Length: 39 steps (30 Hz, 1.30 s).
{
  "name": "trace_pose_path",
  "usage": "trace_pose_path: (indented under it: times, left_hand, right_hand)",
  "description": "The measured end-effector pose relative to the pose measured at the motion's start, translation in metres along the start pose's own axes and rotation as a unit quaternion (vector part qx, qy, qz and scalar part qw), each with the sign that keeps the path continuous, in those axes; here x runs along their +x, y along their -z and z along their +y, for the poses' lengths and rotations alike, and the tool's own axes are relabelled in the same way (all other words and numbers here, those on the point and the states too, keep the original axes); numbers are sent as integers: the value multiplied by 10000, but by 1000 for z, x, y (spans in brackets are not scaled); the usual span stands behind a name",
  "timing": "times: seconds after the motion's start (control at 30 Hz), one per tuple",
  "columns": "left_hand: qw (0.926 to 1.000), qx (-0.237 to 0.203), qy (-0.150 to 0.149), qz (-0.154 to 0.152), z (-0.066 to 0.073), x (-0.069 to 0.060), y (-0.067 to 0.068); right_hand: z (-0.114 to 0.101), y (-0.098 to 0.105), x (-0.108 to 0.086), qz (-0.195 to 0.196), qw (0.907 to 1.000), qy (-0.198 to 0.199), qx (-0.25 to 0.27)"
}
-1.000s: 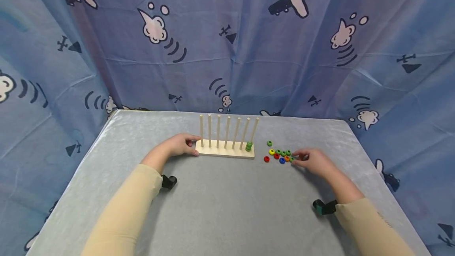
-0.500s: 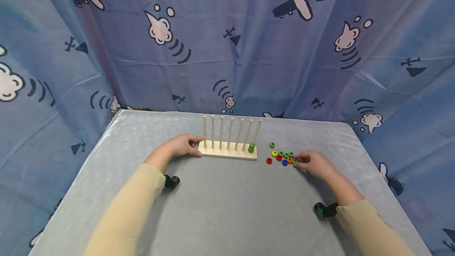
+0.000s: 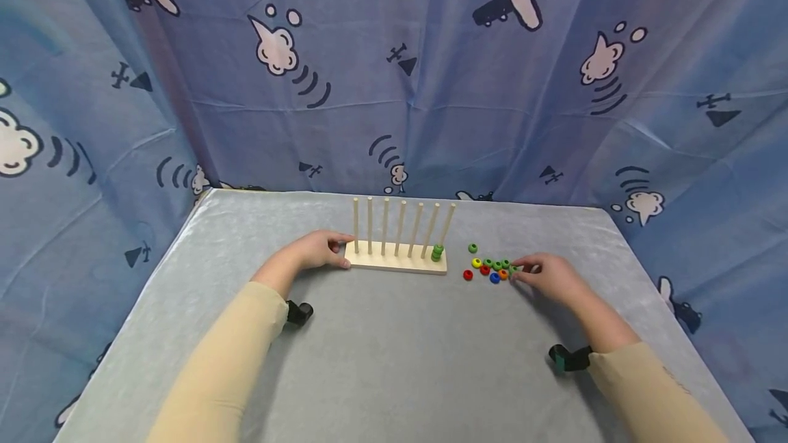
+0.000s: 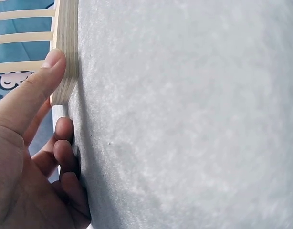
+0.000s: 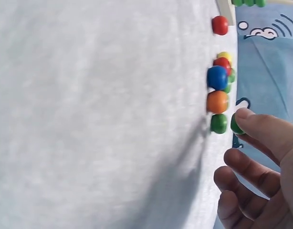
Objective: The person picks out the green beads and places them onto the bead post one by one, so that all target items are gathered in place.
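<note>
My left hand [image 3: 315, 250] grips the left end of a pale wooden peg stand [image 3: 394, 262], thumb [image 4: 54, 58] on the front edge of its base. Several upright pegs rise from the base, and a short stack of green beads [image 3: 437, 253] sits on the rightmost one. Over at the right, my right hand [image 3: 548, 276] pinches a green bead [image 5: 237, 125] between thumb and forefinger, slightly above the table. Beside it lies a loose cluster with a blue bead [image 5: 217, 78], an orange bead [image 5: 217, 101], a yellow bead [image 3: 477, 263], red ones and more green ones.
A grey-white cloth [image 3: 394, 361] covers the table. One red bead [image 3: 468, 275] and one green bead [image 3: 473, 248] lie a little apart, on the side towards the stand. Behind the table hangs a blue curtain [image 3: 345, 135] printed with planes and clouds.
My right hand has taken hold of a green bead at the cluster's right edge and raised it slightly. The left hand keeps its grip on the stand. The head view has shifted a little.
</note>
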<state>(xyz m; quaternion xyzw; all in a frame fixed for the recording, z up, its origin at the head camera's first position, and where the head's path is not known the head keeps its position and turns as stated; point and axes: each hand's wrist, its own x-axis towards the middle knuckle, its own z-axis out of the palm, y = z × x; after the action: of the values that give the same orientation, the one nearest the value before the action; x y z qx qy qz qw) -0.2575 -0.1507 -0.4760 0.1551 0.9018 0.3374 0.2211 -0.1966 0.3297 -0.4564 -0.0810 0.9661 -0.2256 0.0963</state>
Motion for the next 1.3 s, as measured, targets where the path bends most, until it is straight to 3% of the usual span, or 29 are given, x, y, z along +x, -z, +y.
trace_pose_path:
  times: [0.47,0.9,1.3]
  left_hand:
    - [10000,-8,44,11,2,1,-1]
    - [10000,3,-12,27,-1,0,1]
    - [10000,25,-4,-26,0,1,0]
  right_hand:
    - [-31,22,2,267,9996,4,36]
    - [-69,36,4,511,9982,282,147]
    - [-89,45,6,796,9953,437,334]
